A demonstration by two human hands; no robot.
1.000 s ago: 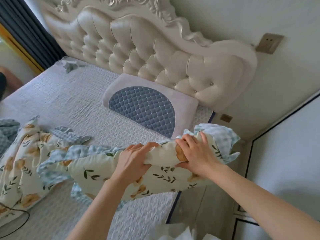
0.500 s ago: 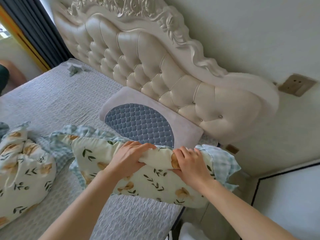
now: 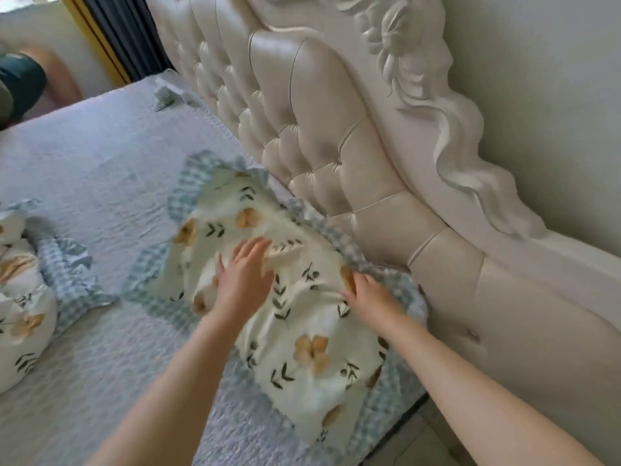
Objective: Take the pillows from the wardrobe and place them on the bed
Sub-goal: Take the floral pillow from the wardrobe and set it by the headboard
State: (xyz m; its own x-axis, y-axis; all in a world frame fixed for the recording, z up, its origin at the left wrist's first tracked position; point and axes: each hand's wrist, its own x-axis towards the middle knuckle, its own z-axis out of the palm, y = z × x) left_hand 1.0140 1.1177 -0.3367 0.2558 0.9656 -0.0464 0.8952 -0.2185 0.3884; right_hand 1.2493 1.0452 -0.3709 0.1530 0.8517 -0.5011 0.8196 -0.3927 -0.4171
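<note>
A cream floral pillow [image 3: 302, 334] with a blue checked frill lies flat on the bed [image 3: 100, 183], against the tufted headboard [image 3: 312, 136]. It covers the spot where the grey quilted pillow lay; that pillow is hidden. My left hand [image 3: 243, 280] rests flat on the pillow's middle, fingers spread. My right hand [image 3: 373, 297] presses on the pillow's edge near the headboard, fingers curled into the fabric. A second floral pillow [image 3: 23, 297] lies at the left edge of the bed.
The cream headboard runs along the wall on the right. A small crumpled cloth [image 3: 168, 92] sits at the far end of the bed. Dark curtains [image 3: 124, 31] hang beyond. Floor [image 3: 413, 438] shows at the bed's near right corner.
The pillow went from held in the air by both hands to lying on the bed over the grey pillow. My left hand let go and flattened on it.
</note>
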